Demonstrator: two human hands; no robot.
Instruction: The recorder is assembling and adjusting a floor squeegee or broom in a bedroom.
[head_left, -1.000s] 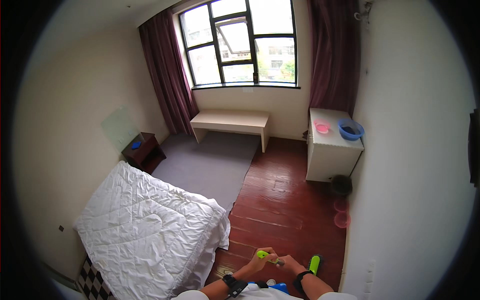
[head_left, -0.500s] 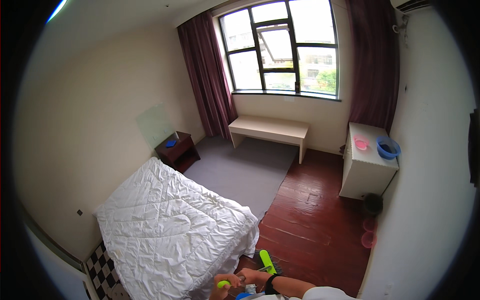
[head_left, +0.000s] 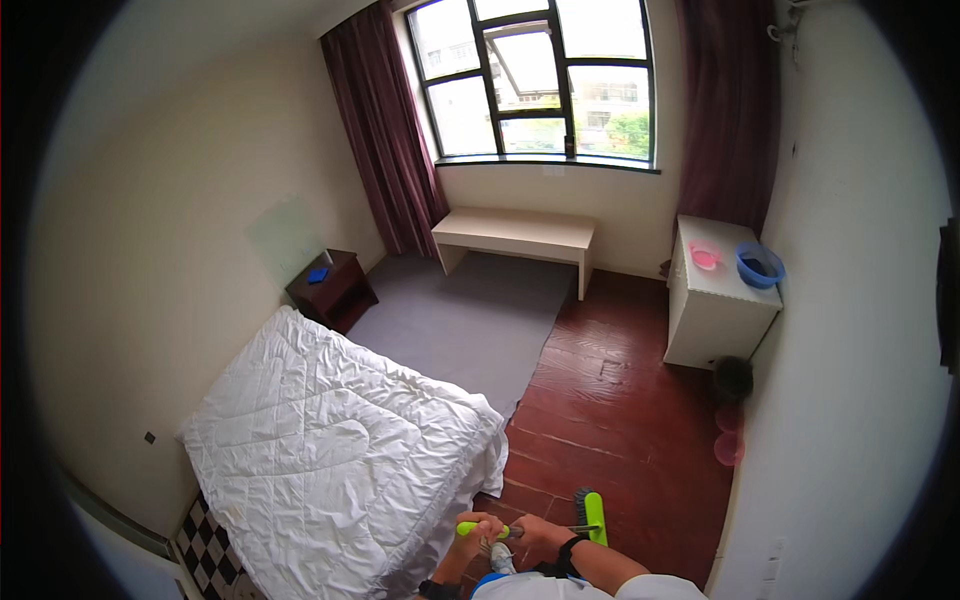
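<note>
Low in the head view I hold a broom [head_left: 596,514] with a bright green head, a grey shaft and a green grip end. My left hand [head_left: 484,526] is closed around the handle near its green end. Just right of it, my right hand [head_left: 541,535] is wrapped round the shaft, a black band on that wrist. The broom's dark bristles rest on or close to the red-brown wooden floor [head_left: 627,430], right of my hands. A light shoe [head_left: 502,558] shows below the handle.
A bed with a white quilt [head_left: 340,460] stands at left, a dark nightstand [head_left: 335,290] beyond it. Grey mat [head_left: 460,320] and a pale bench [head_left: 515,229] lie ahead. At right are a white cabinet [head_left: 700,325], a black bin [head_left: 733,378] and pink basins [head_left: 729,448].
The broom head has swung rightward across the floor, and both hands have moved slightly right and up in view, still gripping the handle. The room has shifted left and upward in view.
</note>
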